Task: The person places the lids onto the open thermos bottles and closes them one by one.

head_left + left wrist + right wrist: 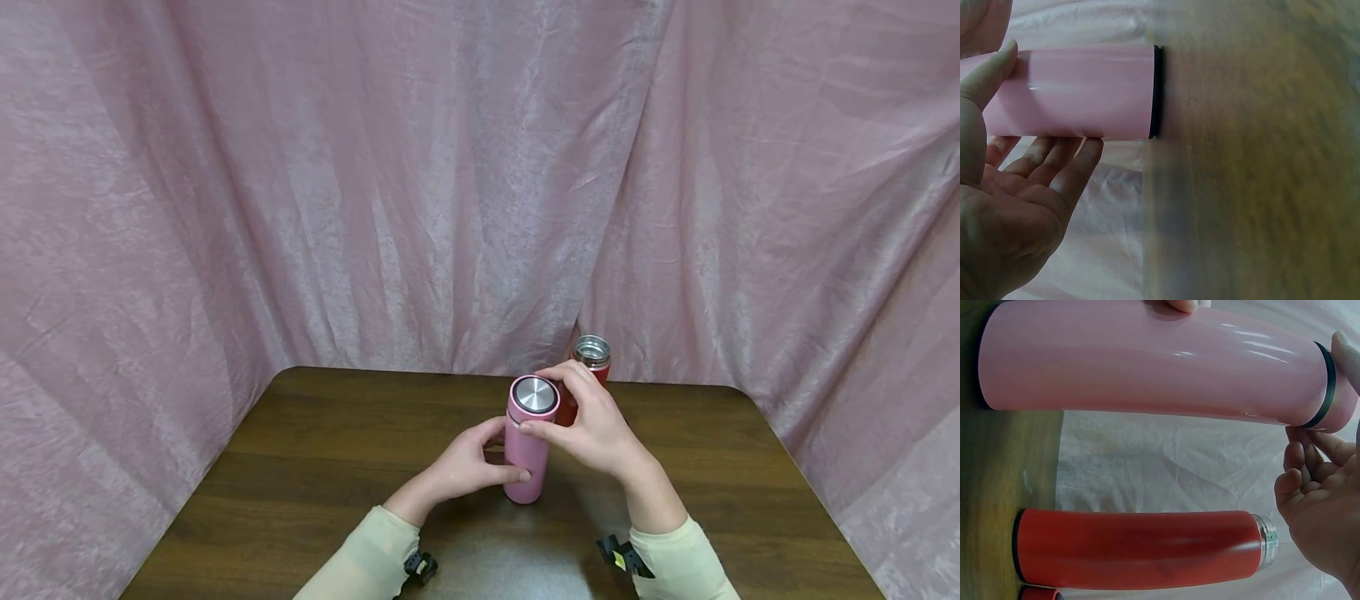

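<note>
A pink thermos (527,454) stands upright on the wooden table, its pink lid with a silver disc top (536,395) in place. My left hand (467,463) holds the body from the left, thumb in front and fingers behind. Up at the lid, my right hand (596,423) grips the rim between thumb and fingers. Behind that hand stands a red thermos (1138,550) with its bare metal neck (592,350) showing and no lid on it; in the head view the hand hides much of it.
The dark wooden table (337,467) has rounded far corners. Pink curtains (420,183) hang right behind its far edge. In the right wrist view, a small red piece (1039,594), cut off by the frame, sits on the table beside the red thermos.
</note>
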A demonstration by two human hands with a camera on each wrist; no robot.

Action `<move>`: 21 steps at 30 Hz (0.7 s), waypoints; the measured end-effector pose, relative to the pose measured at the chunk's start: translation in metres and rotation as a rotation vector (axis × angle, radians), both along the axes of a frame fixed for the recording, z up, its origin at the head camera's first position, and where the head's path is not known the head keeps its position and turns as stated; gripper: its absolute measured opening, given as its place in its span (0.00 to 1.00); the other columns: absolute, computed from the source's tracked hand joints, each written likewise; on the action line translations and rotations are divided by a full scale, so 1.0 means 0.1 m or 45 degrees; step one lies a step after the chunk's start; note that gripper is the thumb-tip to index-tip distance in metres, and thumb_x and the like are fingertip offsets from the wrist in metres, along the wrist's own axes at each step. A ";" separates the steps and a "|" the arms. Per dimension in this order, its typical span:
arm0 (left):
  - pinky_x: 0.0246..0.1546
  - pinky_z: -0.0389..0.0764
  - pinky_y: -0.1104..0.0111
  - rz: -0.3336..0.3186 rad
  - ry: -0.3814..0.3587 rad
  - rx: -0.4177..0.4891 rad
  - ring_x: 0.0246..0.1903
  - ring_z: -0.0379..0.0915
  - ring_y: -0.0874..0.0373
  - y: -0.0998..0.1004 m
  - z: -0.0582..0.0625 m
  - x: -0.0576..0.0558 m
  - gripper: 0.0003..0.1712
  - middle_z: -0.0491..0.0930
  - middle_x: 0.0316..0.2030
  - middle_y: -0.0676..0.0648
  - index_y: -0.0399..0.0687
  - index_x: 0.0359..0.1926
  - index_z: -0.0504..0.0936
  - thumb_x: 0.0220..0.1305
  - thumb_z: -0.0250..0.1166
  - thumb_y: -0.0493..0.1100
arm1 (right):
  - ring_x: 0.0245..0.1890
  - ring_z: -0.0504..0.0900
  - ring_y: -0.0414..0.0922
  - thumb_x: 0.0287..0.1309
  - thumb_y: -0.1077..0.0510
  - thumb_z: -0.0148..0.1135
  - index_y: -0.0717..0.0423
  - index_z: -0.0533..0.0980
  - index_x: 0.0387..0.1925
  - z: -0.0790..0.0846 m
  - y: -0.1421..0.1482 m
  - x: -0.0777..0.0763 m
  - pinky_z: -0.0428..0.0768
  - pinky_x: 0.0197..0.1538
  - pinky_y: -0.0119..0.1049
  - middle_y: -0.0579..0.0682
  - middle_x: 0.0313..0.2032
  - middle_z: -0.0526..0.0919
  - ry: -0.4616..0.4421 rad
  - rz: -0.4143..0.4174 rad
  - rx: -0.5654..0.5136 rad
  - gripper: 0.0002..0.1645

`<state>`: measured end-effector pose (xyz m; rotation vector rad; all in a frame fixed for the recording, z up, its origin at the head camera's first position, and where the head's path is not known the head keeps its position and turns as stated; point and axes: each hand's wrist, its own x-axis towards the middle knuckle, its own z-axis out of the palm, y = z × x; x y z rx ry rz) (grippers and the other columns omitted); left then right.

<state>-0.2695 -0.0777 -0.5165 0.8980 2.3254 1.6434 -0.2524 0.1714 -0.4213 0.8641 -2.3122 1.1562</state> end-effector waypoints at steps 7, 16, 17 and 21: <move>0.62 0.87 0.52 0.001 0.002 -0.001 0.62 0.84 0.56 0.00 -0.01 -0.01 0.37 0.86 0.61 0.59 0.64 0.70 0.81 0.62 0.86 0.51 | 0.60 0.79 0.44 0.51 0.50 0.92 0.49 0.83 0.62 0.00 0.00 0.00 0.77 0.61 0.39 0.41 0.56 0.84 0.041 0.019 0.002 0.38; 0.63 0.87 0.53 0.000 -0.006 0.000 0.63 0.84 0.55 0.00 -0.03 -0.02 0.37 0.86 0.61 0.58 0.63 0.70 0.81 0.62 0.86 0.51 | 0.61 0.78 0.45 0.54 0.51 0.89 0.53 0.83 0.66 0.01 0.00 0.00 0.77 0.64 0.39 0.43 0.56 0.83 0.056 0.051 0.026 0.39; 0.63 0.87 0.53 -0.002 -0.006 0.002 0.63 0.84 0.55 0.00 -0.03 -0.02 0.37 0.86 0.61 0.58 0.63 0.70 0.81 0.62 0.86 0.51 | 0.61 0.78 0.45 0.55 0.51 0.89 0.54 0.83 0.67 0.01 0.00 0.00 0.77 0.64 0.39 0.43 0.56 0.83 0.055 0.056 0.028 0.39; 0.63 0.87 0.53 -0.009 -0.008 0.007 0.63 0.84 0.54 0.00 -0.02 -0.02 0.37 0.86 0.61 0.58 0.62 0.70 0.81 0.63 0.86 0.50 | 0.63 0.78 0.46 0.56 0.53 0.87 0.56 0.82 0.68 0.00 0.01 0.00 0.77 0.65 0.39 0.44 0.57 0.83 0.053 0.071 0.030 0.40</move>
